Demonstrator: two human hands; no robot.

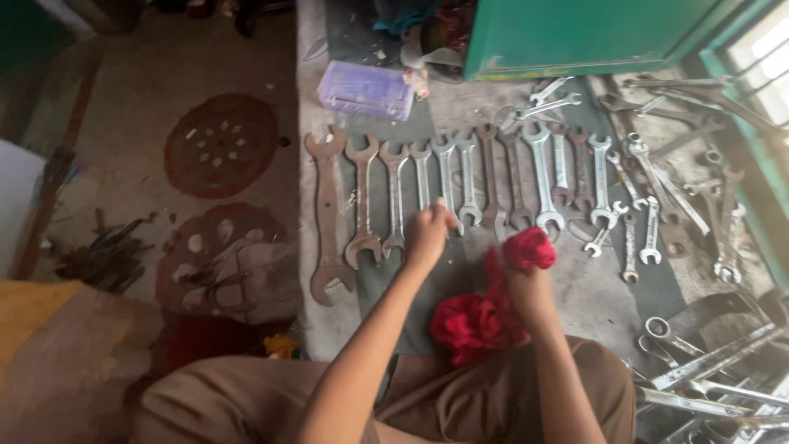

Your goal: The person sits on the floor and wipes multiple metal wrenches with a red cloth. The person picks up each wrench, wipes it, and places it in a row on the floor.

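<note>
you have a long row of wrenches laid side by side on the grey mat, running from the biggest rusty one at the left end down to small ones on the right, and that row looks mostly set out and tidy. what looks left, judging by how things lie, is the loose pile of wrenches at your lower right and the scattered wrenches by the window side, which lie crossed and unsorted.

your left hand is down at the lower end of a slim wrench in the middle of the row, fingers curled onto it; whether it is truly gripped or only touched i cannot tell. your right hand is clenched around a red rag, one end bunched above the fist near the row, the rest hanging down toward your lap.

around you: a green cabinet stands past the top of the row, with a pale purple plastic box just beside it on the mat. two round rusty discs with holes lie on the floor to the left, well apart from the row. nothing sits between your hands and the wrenches; only the hanging rag comes near the row's lower ends.
</note>
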